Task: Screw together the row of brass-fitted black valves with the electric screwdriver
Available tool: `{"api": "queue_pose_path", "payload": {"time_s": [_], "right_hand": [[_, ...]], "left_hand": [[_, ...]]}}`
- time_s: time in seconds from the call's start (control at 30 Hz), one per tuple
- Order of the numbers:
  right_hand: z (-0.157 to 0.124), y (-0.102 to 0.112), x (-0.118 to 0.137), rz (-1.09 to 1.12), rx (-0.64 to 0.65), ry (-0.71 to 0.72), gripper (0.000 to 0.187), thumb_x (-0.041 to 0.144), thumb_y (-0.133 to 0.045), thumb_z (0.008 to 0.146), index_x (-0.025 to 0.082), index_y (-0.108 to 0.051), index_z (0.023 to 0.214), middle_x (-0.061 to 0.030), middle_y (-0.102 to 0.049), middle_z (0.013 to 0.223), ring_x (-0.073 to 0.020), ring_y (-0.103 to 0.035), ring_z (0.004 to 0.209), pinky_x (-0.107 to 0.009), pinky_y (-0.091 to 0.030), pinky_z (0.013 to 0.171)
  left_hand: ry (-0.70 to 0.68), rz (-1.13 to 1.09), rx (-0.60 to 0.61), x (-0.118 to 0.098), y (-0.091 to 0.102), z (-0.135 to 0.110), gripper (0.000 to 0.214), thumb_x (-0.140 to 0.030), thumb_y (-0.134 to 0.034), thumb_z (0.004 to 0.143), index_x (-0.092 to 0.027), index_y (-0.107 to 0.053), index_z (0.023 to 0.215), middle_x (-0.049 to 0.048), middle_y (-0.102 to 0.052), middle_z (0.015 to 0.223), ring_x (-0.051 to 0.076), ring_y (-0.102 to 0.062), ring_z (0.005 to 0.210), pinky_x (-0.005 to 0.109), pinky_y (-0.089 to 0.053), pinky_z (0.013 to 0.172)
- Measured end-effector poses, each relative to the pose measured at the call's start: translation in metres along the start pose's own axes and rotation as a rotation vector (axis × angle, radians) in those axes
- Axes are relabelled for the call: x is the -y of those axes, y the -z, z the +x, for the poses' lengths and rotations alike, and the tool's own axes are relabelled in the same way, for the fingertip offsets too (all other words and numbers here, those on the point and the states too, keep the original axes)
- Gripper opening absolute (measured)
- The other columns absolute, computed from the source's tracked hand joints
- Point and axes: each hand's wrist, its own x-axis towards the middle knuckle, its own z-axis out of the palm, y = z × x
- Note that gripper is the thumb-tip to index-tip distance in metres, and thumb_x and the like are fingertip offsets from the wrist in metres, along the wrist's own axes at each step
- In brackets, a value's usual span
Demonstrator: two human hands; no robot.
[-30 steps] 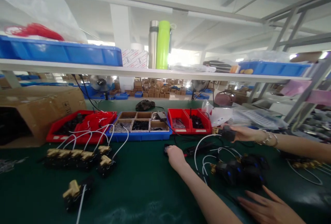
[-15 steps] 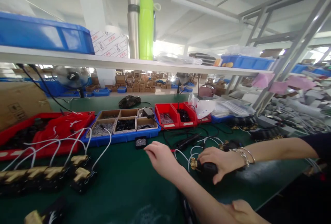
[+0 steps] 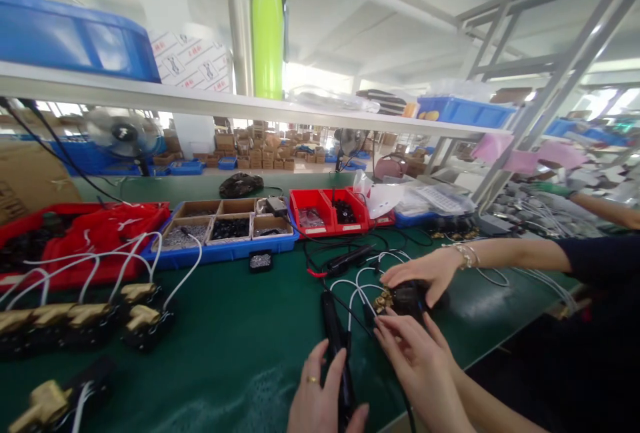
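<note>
Several brass-fitted units (image 3: 90, 314) are lined up; whether finished cannot be told. The black tool (image 3: 331, 316), seemingly not yet lifted from the tabletop (image 3: 225, 353), is straddled by spread fingers of the left hand (image 3: 319, 393); those of the right hand (image 3: 425, 361) are bunched, any pinched item hidden.

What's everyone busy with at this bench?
The person's left hand is around a black tool on the bench; how firmly is unclear. Their right hand is in front of a black part, and a co-worker's hand reaches over that part. Off to the left sit brass fittings and a blue tray.
</note>
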Motion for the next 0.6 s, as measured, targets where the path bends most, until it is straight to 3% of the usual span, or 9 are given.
{"api": "queue_pose_path", "payload": {"time_s": [0.1,0.17,0.23,0.37,0.5,0.6], "right_hand": [[0.001,-0.015,0.001,-0.105,0.096,-0.011,0.029,0.032,-0.044,0.094,0.021,-0.066,0.109,-0.0101,-0.063,0.112,-0.0264,-0.058,0.114,-0.038,-0.052,0.094],[0.004,-0.023,-0.001,-0.197,0.16,-0.05,0.031,0.024,-0.054,0.087,0.018,-0.063,0.117,-0.0132,-0.061,0.115,-0.0324,-0.053,0.119,-0.046,-0.048,0.098],[0.008,-0.031,-0.002,-0.282,0.235,-0.089,0.034,0.014,-0.062,0.079,0.013,-0.064,0.113,-0.0165,-0.062,0.111,-0.0374,-0.054,0.114,-0.05,-0.046,0.096],[0.019,-0.048,0.009,-0.332,0.398,-0.133,0.023,0.001,-0.055,0.076,0.011,-0.066,0.094,-0.0135,-0.066,0.088,-0.0296,-0.064,0.09,-0.038,-0.049,0.082],[0.029,-0.065,0.033,-0.218,0.482,-0.074,0.023,0.006,-0.048,0.086,0.015,-0.063,0.101,-0.0077,-0.068,0.091,-0.017,-0.065,0.086,-0.022,-0.047,0.074],[0.037,-0.073,0.038,-0.195,0.505,-0.061,0.021,0.012,-0.047,0.092,0.015,-0.062,0.106,-0.0046,-0.066,0.086,-0.0142,-0.064,0.078,-0.022,-0.047,0.068]], "left_hand": [[0.167,0.037,0.047,-0.013,-0.006,0.016,0.069,-0.011,-0.059,0.069,-0.021,-0.052,0.137,0.0155,-0.043,0.143,0.03,-0.048,0.127,0.036,-0.048,0.1],[0.217,-0.005,0.042,-0.009,-0.002,0.018,0.065,-0.009,-0.053,0.069,-0.019,-0.055,0.133,0.015,-0.046,0.136,0.027,-0.049,0.125,0.034,-0.046,0.102],[0.238,-0.062,0.002,0.004,0.006,0.015,0.061,-0.011,-0.05,0.071,-0.02,-0.056,0.132,0.0135,-0.05,0.127,0.024,-0.054,0.116,0.033,-0.045,0.101],[0.269,-0.145,-0.104,0.03,0.025,0.001,0.059,-0.017,-0.049,0.072,-0.021,-0.059,0.13,0.0089,-0.053,0.107,0.022,-0.061,0.096,0.034,-0.05,0.092],[0.321,-0.193,-0.264,0.045,0.043,-0.011,0.053,-0.026,-0.049,0.074,-0.022,-0.062,0.126,0.0058,-0.055,0.097,0.02,-0.061,0.08,0.033,-0.053,0.079],[0.365,-0.2,-0.352,0.053,0.053,-0.018,0.05,-0.031,-0.05,0.076,-0.023,-0.063,0.123,0.0048,-0.056,0.094,0.02,-0.06,0.076,0.033,-0.053,0.075]]}}
